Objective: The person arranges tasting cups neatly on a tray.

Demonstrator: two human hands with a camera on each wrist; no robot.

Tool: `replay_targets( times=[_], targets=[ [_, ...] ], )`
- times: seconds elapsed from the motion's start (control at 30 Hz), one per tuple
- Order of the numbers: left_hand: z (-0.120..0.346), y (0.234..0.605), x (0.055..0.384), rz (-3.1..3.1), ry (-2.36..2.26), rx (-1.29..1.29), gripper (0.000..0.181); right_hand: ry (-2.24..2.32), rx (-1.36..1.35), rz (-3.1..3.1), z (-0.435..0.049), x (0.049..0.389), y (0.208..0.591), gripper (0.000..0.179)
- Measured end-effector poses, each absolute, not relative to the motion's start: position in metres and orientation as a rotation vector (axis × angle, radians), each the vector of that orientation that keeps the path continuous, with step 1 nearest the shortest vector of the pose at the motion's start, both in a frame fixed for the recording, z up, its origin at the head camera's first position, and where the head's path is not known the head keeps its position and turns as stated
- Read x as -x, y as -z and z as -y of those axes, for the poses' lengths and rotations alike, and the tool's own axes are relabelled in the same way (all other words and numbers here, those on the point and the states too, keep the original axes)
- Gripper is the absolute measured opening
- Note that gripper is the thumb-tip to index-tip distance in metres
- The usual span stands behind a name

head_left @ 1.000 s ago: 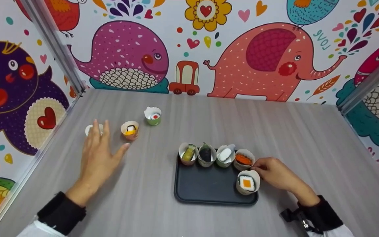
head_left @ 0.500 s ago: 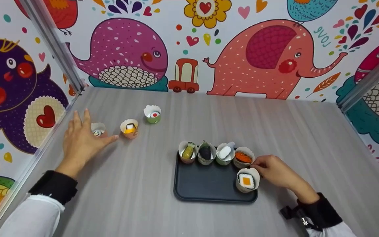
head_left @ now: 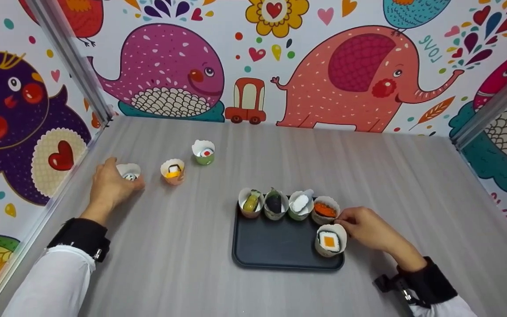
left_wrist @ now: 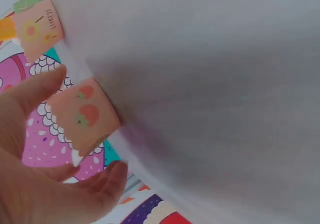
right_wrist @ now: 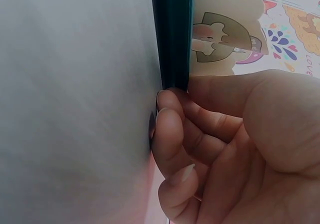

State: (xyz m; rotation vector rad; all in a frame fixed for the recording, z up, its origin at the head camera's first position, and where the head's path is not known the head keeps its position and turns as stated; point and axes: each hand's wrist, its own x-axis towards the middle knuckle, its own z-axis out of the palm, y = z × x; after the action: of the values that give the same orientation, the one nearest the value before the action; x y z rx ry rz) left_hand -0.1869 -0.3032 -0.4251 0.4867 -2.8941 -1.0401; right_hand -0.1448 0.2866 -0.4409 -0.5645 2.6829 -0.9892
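Left hand (head_left: 112,182) wide around an upright, peach, strawberry-printed paper cup (left_wrist: 89,115), a gap showing at the fingers, thumb contact impossible to call! Right hand (head_left: 370,229), much farther off, pinches a dark rectangular tray (head_left: 275,246) by its edge; the cup's on the table (head_left: 183,255), well left of that tray.

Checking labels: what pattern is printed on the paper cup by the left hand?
Reddish strawberries on a peach ground; the left wrist view shows the cup best.

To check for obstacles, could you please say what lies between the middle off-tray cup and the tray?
The head view shows bare table between the middle cup and tray.
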Motion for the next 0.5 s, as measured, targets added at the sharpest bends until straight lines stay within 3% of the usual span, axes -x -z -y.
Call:
replay_targets(
  times=[0.5],
  targets=[
    [0.3015, 0.4305, 0.1914, 2.865, 1.183, -0.593, 0.084, 0.962, 0.556, -2.689, -0.2871, 0.1454, 0.441, 0.016]
  ],
)
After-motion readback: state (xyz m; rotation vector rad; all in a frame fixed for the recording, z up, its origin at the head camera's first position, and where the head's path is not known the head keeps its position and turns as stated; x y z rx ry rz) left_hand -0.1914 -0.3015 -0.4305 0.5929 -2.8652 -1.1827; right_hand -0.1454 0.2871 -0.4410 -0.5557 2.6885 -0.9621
